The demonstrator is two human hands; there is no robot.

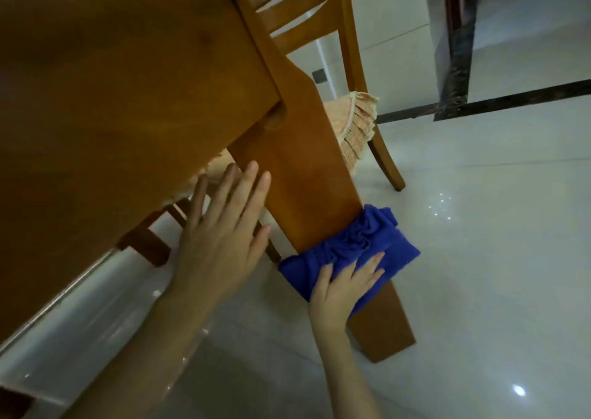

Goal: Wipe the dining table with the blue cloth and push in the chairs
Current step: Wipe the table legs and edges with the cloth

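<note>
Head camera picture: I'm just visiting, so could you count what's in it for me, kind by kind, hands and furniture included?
hands: 2, the left hand and the right hand
blue cloth: 1
table: 1
chair: 1 plainly seen
seat cushion: 1
Total: 6

Dim, cool indoor light is seen throughout. A bright lamp reflection is caught on the glossy floor tiles [479,290] at lower right, and a scatter of small glints is picked up farther back. The wooden surface [112,83] is left dark and muddy at upper left, with soft shadow thrown beneath it. Detail is softened everywhere; the left hand [220,233] is rendered slightly smeared. The blue cloth [367,242] is shown heavily saturated. Straight lines are tilted and bowed toward the borders.
</note>
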